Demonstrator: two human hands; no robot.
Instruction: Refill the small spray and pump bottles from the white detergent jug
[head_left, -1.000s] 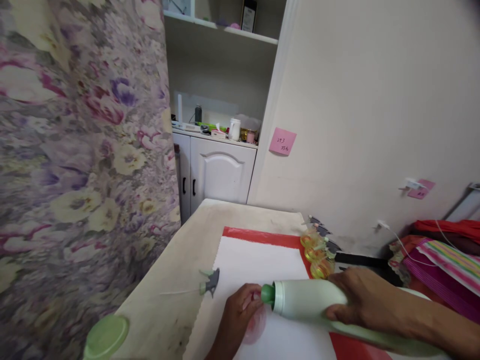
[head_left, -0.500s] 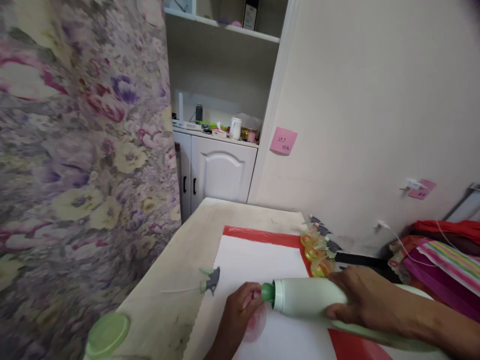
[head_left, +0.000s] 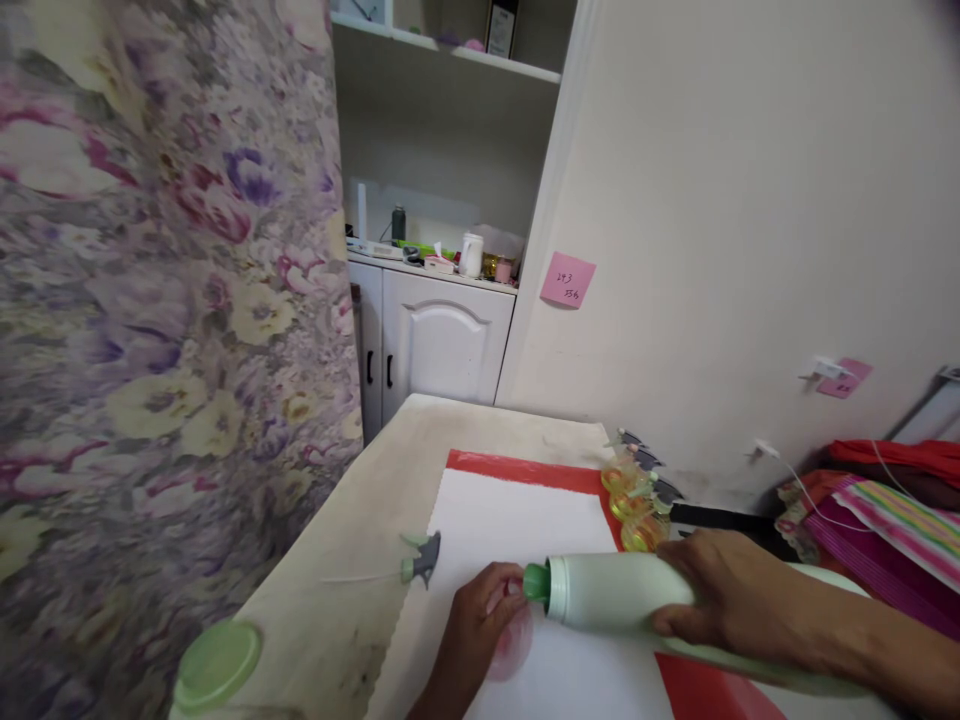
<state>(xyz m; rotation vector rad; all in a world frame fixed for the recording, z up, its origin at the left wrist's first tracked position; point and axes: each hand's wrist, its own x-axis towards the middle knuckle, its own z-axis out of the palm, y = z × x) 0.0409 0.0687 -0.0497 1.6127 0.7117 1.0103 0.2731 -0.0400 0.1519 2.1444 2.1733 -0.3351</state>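
Note:
My left hand (head_left: 480, 625) is closed around the neck of a clear pinkish spray bottle (head_left: 514, 645), which stands on white paper without a spray head. My right hand (head_left: 724, 595) grips a large pale green jug (head_left: 607, 593), tipped onto its side with its mouth to the left. A green spout (head_left: 535, 582) at the jug's mouth meets the small bottle's opening by my left fingertips. Whether liquid is flowing I cannot tell. Left of my left hand, a grey and green trigger spray head (head_left: 424, 560) lies on the table, its thin tube pointing left.
Several spray bottles (head_left: 643, 525) with yellow liquid stand along the right table edge. A light green lid (head_left: 219, 662) is at the near left. White paper (head_left: 517, 510) covers a red sheet (head_left: 525, 471) on the table (head_left: 352, 530). A floral curtain (head_left: 172, 350) hangs at left.
Almost nothing differs. The jug, the small bottle and both hands hold their places, with only a slight shift of the view.

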